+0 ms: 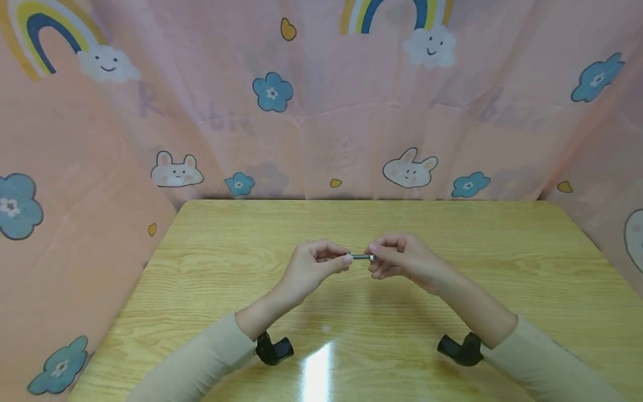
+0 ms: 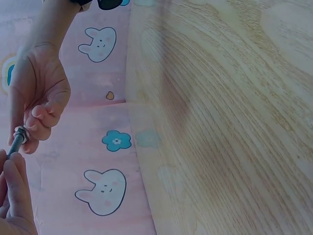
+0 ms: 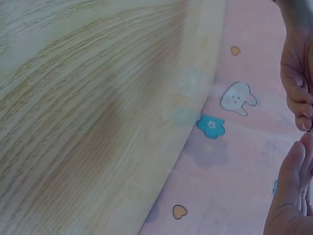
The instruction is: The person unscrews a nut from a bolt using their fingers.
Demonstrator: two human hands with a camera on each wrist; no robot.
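Clearly metallic, a slim bolt [image 1: 360,257] has a dull grey shaft and a brighter, silvery hex piece [image 1: 372,258] at one end. From the left wrist, ridges like threading show along the shaft, and the hex piece looks wider than it, with flat facets. Whether that piece is a nut, the bolt's head or both, I cannot tell.

In the head view the long axis lies nearly level, running from side to side, with the hex end pointing to the person's right. From the left wrist it appears slanted, the hex end uppermost and the shaft running down and slightly left. In the right wrist view the hands hide nearly all of it.

The bolt is held above the middle of the wood-grained bench [image 1: 201,290], between the two hands. The left hand [image 1: 315,269] pinches the plain end of the shaft between thumb and fingers, covering its tip; the right hand [image 1: 402,258] pinches the hex piece, its other fingers curled. A short length of shaft shows bare between the fingertips of both hands, which stand close but apart.
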